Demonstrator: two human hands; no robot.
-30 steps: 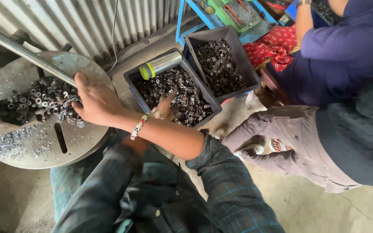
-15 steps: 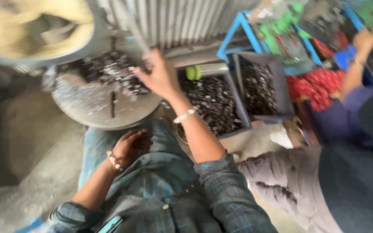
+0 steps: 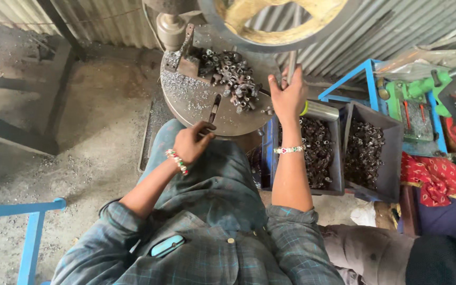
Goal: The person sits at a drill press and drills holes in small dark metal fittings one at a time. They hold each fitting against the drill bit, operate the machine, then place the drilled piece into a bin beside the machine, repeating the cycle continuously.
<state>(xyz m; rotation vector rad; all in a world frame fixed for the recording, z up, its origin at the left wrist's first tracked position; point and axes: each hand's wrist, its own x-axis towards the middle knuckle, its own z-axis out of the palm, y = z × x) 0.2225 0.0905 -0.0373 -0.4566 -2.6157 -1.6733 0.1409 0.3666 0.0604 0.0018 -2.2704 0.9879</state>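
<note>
Many small metal pieces (image 3: 233, 79) lie heaped on the round machine plate (image 3: 196, 100). Right hand (image 3: 288, 97) is closed around an upright metal lever (image 3: 291, 66) beside them. Left hand (image 3: 191, 142), fingers curled, rests at the plate's near edge; whether it holds something, I cannot tell.

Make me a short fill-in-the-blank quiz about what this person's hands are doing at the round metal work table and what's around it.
1. The right hand grips an upright metal ____.
2. The left hand rests at the near edge of the ____ metal table.
3. Small dark metal parts lie in a ____ on the table.
4. Beside the table stand ____ dark bins filled with similar parts.

Missing words: rod; round; pile; two
</note>
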